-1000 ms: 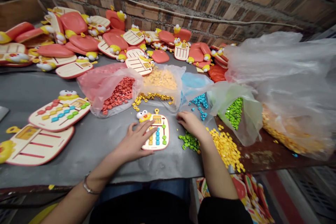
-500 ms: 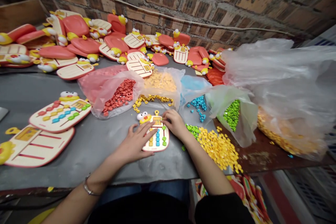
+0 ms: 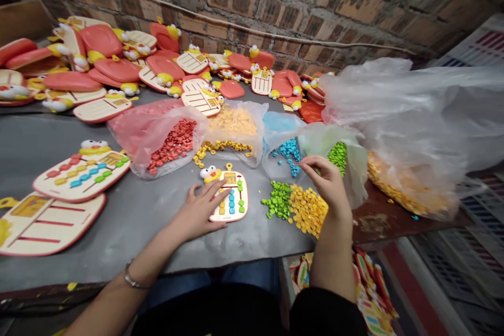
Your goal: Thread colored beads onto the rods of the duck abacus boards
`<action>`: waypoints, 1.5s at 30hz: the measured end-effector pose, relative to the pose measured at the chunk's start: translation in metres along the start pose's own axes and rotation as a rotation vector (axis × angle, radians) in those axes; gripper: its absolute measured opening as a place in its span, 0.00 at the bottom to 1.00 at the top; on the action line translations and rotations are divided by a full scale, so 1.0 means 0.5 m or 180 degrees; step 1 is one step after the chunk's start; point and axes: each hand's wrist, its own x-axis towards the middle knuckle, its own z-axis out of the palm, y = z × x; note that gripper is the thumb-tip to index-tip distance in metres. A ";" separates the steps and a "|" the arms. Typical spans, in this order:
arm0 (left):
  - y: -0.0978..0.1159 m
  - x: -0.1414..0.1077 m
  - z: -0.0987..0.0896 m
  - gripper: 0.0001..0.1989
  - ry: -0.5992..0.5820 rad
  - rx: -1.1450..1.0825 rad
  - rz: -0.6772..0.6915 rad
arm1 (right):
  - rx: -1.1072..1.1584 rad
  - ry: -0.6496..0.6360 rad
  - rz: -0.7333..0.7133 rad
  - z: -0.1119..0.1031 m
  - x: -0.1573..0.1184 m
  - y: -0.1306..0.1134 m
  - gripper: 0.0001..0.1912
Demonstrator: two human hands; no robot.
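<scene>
Nearer the table's (image 3: 137,215) front edge, the left hand (image 3: 199,211) lies spread on a duck-faced bead board (image 3: 237,198); yellow, blue and green beads (image 3: 231,203) are on. The right hand's (image 3: 327,182) fingertips nearly meet; holding anything? Can't tell. Face-up boards (image 3: 192,63) along the back edge are bare.

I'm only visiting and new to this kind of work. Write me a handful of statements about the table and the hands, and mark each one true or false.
1. The left hand rests on a cartoon-faced bead board. True.
2. The right hand is among the red beads. False: its fingertips are beside the blue beads.
3. Loose green beads lie next to loose yellow pieces. True.
4. The bracelet is on the right arm. False: it is on the left arm.
5. A brick wall stands behind the heap of boards. True.
</scene>
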 end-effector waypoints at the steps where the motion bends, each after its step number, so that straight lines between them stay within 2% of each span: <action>1: -0.001 0.000 0.001 0.37 0.0009 0.0010 0.0014 | -0.0118 -0.0010 0.0090 -0.014 -0.018 0.009 0.12; 4: -0.002 -0.001 0.003 0.36 0.0057 0.0020 0.0049 | -0.0515 -0.0121 0.0355 -0.035 -0.081 0.048 0.10; 8: -0.001 -0.001 0.002 0.35 0.0065 0.0021 0.0034 | -0.1192 -0.0045 0.0583 -0.026 -0.143 0.107 0.10; 12: -0.001 -0.001 0.002 0.35 0.0087 -0.0009 0.0070 | -0.1676 -0.0062 0.0567 0.004 -0.151 0.141 0.08; 16: -0.002 0.000 0.000 0.35 0.0082 0.0016 0.0083 | -0.2092 -0.0262 0.0532 0.028 -0.135 0.150 0.05; 20: 0.001 -0.001 -0.005 0.36 0.0026 0.0022 0.0031 | -0.1912 -0.0116 0.0477 0.035 -0.132 0.130 0.05; 23: 0.002 -0.002 -0.006 0.36 0.0026 -0.0001 0.0036 | -0.1278 0.0084 0.0405 0.054 -0.148 0.086 0.05; 27: 0.000 -0.002 -0.001 0.36 0.0067 -0.0028 0.0077 | -0.0260 0.0019 0.0358 0.119 -0.181 0.013 0.05; 30: -0.001 -0.002 0.001 0.36 0.0066 -0.0045 0.0083 | 0.0061 -0.0124 0.0375 0.170 -0.197 -0.019 0.05; 35: 0.001 -0.002 -0.002 0.36 0.0034 -0.0007 0.0084 | -0.0252 -0.0396 0.0097 0.208 -0.195 -0.016 0.07; 39: 0.004 -0.002 -0.004 0.36 0.0022 -0.0021 0.0056 | -0.0614 -0.0697 -0.0212 0.211 -0.188 -0.008 0.09; 45: 0.003 -0.003 -0.003 0.36 0.0056 -0.0058 0.0039 | -0.0788 -0.0850 -0.0293 0.209 -0.187 -0.015 0.10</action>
